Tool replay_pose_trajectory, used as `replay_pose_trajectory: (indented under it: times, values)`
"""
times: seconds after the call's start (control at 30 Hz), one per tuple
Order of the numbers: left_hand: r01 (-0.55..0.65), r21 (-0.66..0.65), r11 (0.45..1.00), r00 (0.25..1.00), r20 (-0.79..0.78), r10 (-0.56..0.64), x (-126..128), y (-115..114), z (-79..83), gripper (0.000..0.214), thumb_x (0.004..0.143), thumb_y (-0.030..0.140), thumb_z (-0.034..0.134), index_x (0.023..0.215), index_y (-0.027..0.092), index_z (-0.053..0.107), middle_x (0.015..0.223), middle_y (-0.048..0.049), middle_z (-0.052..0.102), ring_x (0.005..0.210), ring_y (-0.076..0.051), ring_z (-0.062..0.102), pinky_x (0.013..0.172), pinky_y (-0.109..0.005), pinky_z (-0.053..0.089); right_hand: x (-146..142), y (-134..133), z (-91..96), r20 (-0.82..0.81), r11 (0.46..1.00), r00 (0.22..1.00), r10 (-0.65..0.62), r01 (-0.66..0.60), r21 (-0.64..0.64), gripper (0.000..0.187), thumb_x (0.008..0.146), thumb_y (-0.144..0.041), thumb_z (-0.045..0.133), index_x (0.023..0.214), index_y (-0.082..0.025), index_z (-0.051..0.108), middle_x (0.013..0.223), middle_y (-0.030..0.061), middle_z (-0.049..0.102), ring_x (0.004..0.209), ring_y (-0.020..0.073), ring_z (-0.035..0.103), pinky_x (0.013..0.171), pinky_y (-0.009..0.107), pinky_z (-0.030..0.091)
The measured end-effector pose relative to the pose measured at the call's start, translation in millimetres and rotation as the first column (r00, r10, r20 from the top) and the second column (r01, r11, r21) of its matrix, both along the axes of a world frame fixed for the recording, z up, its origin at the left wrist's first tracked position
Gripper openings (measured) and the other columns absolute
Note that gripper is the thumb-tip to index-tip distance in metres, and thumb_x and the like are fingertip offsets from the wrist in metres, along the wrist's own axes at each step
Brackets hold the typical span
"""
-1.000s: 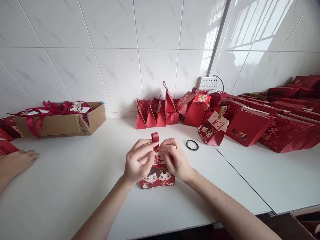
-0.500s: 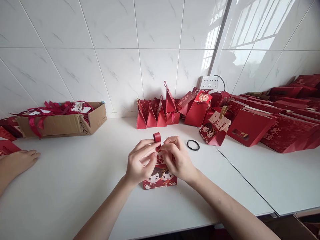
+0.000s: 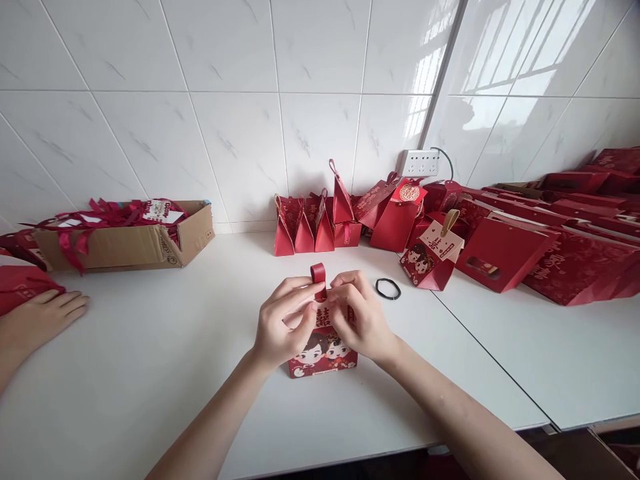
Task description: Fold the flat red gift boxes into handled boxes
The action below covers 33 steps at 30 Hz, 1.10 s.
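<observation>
A small red gift box (image 3: pixel 325 357) with two cartoon figures printed on its front stands upright on the white table before me. From its top rises a red loop handle (image 3: pixel 319 275). My left hand (image 3: pixel 286 319) pinches the box's top edge at the base of the loop, thumb in front and fingers behind. My right hand (image 3: pixel 361 317) is closed on the same top edge from the other side, its fingers bent and close to the left fingertips. What lies exactly between the fingertips is partly hidden.
A black hair tie (image 3: pixel 388 289) lies right of my hands. Behind it stand several red gift boxes (image 3: pixel 433 257) and larger bags (image 3: pixel 505 257). At left are a cardboard box (image 3: pixel 125 247) of ribbons and another person's hand (image 3: pixel 45 320) by a red bag (image 3: pixel 23 283). A power strip (image 3: pixel 420 163) leans by the wall.
My hands keep their grip with only slight finger shifts. At left, the other person's hand has moved slightly right, and more of the red bag shows. The view has shifted a little.
</observation>
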<state>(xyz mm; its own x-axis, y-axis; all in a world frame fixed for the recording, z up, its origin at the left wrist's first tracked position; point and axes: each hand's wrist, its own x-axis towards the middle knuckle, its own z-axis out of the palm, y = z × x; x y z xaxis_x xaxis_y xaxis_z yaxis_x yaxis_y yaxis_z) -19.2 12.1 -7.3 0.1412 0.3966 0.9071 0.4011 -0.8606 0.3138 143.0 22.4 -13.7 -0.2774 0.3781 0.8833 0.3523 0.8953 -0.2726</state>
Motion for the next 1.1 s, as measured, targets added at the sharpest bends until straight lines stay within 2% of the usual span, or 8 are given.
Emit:
replay_pose_trajectory:
  times: [0.13,0.27,0.43,0.63,0.7,0.8,0.9,1.1]
  values:
    - [-0.020,0.010,1.000,1.000,-0.009,0.020,-0.3,0.3,0.9,0.026,0.088,0.011,0.056,0.108,0.021,0.070,0.096,-0.0055,0.070,0.084,-0.015,0.069,0.068,-0.023,0.061,-0.5,0.2,-2.1,-0.085,0.999,0.996,0.020,-0.024,-0.038,0.018,0.087,-0.009,0.049,0.098,-0.024,0.047,0.089,0.0043,0.054,0.078,0.0177,0.057,0.066,0.031,0.050]
    - [-0.027,-0.003,1.000,1.000,-0.006,0.027,-1.3,0.0,0.7,0.027,0.088,0.011,0.057,0.109,0.021,0.069,0.097,-0.0048,0.070,0.085,-0.014,0.069,0.070,-0.023,0.060,-0.9,-0.9,-1.4,-0.131,0.976,0.991,-0.010,-0.019,-0.215,0.017,0.088,-0.020,0.054,0.104,-0.024,0.048,0.088,0.0036,0.062,0.074,0.0175,0.060,0.063,0.030,0.051]
    - [-0.008,-0.133,0.991,0.998,0.057,0.016,-1.6,-2.3,0.1,0.031,0.086,0.012,0.058,0.115,0.021,0.065,0.098,-0.0040,0.070,0.081,-0.013,0.069,0.071,-0.023,0.059,-2.3,-1.5,-0.2,-0.162,0.950,0.985,0.063,-0.109,-0.294,0.003,0.091,-0.021,0.051,0.092,-0.022,0.054,0.080,0.0016,0.062,0.065,0.0134,0.058,0.058,0.026,0.048]
    - [0.064,-0.249,0.966,0.989,0.146,-0.028,0.0,-4.6,-0.7,0.028,0.085,0.015,0.058,0.112,0.021,0.065,0.096,-0.0036,0.071,0.075,-0.012,0.069,0.062,-0.020,0.059,-3.9,-1.0,-1.3,-0.230,0.871,0.966,0.120,-0.214,-0.443,0.012,0.094,-0.032,0.049,0.089,-0.022,0.053,0.074,0.0003,0.062,0.058,0.0119,0.055,0.055,0.026,0.046]
    - [0.088,-0.283,0.955,0.983,0.181,-0.037,0.4,-4.5,-1.1,0.033,0.085,0.017,0.059,0.118,0.020,0.060,0.097,-0.0049,0.072,0.079,-0.014,0.070,0.064,-0.022,0.060,-3.5,-1.6,-0.4,-0.234,0.865,0.964,0.125,-0.221,-0.451,0.012,0.093,-0.031,0.049,0.089,-0.021,0.053,0.075,0.0003,0.062,0.058,0.0119,0.055,0.056,0.026,0.046]
    - [0.145,-0.355,0.924,0.967,0.247,-0.057,0.3,-4.3,0.0,0.046,0.082,0.020,0.062,0.127,0.019,0.050,0.095,-0.0051,0.072,0.077,-0.015,0.071,0.064,-0.024,0.060,-2.7,-3.1,1.6,-0.221,0.888,0.967,0.128,-0.211,-0.408,0.006,0.091,-0.027,0.052,0.089,-0.021,0.054,0.078,0.0016,0.063,0.063,0.0135,0.057,0.059,0.027,0.048]
    - [0.176,-0.443,0.879,0.957,0.286,-0.047,0.3,-4.6,2.7,0.045,0.079,0.023,0.065,0.122,0.018,0.050,0.082,-0.0014,0.072,0.072,-0.015,0.071,0.064,-0.025,0.060,-3.1,-5.2,3.1,-0.226,0.900,0.967,0.115,-0.198,-0.387,0.004,0.088,-0.025,0.055,0.089,-0.021,0.055,0.081,0.0027,0.065,0.070,0.0156,0.060,0.062,0.028,0.049]
    - [0.184,-0.494,0.850,0.953,0.302,-0.031,2.4,-7.0,8.0,0.027,0.077,0.025,0.067,0.103,0.018,0.062,0.078,-0.0004,0.072,0.072,-0.015,0.071,0.063,-0.022,0.058,-5.9,-9.1,4.4,-0.337,0.823,0.936,0.104,-0.271,-0.500,0.007,0.086,-0.028,0.057,0.084,-0.021,0.056,0.074,0.0002,0.063,0.061,0.0126,0.055,0.055,0.025,0.044]
